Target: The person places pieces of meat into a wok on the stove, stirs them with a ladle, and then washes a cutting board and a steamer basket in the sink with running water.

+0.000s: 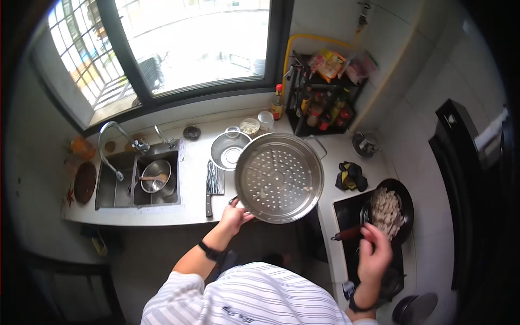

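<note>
A large metal steamer tray [279,176] with a perforated base is held at its lower left rim by my left hand [234,218]. Small bits cling to its inside. My right hand [375,253] is over the stove, near the dark red handle [349,233] of a black wok [407,203]; its fingers are bent and blurred, and contact with the handle is unclear. Pale cooked meat pieces [387,211] fill the wok. Left of the tray are a metal bowl [222,147] and a cleaver [214,181] lying on the counter.
A double sink [115,189] at the left holds a metal pot [157,176] with a wooden spoon. Along the back are small containers, a sauce bottle [277,103] and a black spice rack [325,89]. A black plastic bag [351,176] sits behind the stove [346,214].
</note>
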`<action>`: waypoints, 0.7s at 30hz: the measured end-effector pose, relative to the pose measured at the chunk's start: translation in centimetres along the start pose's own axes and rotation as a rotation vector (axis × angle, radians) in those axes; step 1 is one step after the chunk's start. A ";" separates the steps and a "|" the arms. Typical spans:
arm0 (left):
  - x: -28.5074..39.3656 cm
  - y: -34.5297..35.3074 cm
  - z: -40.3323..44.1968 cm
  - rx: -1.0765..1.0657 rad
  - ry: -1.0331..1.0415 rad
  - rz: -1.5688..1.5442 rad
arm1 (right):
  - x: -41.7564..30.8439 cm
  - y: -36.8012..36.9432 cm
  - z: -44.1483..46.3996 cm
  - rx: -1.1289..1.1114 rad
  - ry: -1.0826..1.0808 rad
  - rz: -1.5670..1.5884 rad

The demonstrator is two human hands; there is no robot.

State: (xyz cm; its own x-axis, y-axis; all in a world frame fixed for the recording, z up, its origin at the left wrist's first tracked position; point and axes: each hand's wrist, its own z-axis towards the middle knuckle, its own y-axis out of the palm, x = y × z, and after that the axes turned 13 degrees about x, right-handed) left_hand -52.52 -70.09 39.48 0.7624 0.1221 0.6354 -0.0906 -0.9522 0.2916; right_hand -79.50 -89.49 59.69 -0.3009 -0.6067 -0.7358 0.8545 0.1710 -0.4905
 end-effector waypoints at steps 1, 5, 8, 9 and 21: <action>1.2 -1.5 -2.0 -0.007 0.060 0.034 | -3.1 3.4 0.5 -0.106 -0.068 0.018; 4.2 -8.4 -6.2 -0.124 0.142 -0.016 | -2.9 18.9 -0.5 -0.336 -0.412 -0.179; 5.4 -12.5 -7.7 -0.135 0.175 -0.064 | -0.4 27.8 -4.1 -0.323 -0.608 -0.577; 5.7 -13.6 -8.2 -0.121 0.186 -0.083 | -0.3 29.8 -5.5 -0.301 -0.621 -0.652; 5.3 -17.5 -7.9 -0.137 0.098 -0.060 | -5.5 34.3 -7.9 -0.370 -0.242 -0.036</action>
State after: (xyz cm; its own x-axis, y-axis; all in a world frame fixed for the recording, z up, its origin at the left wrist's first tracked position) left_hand -51.98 -50.53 43.40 0.7038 0.2108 0.6783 -0.1378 -0.8963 0.4216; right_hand -51.85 -74.14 43.25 -0.1820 -0.7744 -0.6059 0.6230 0.3859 -0.6804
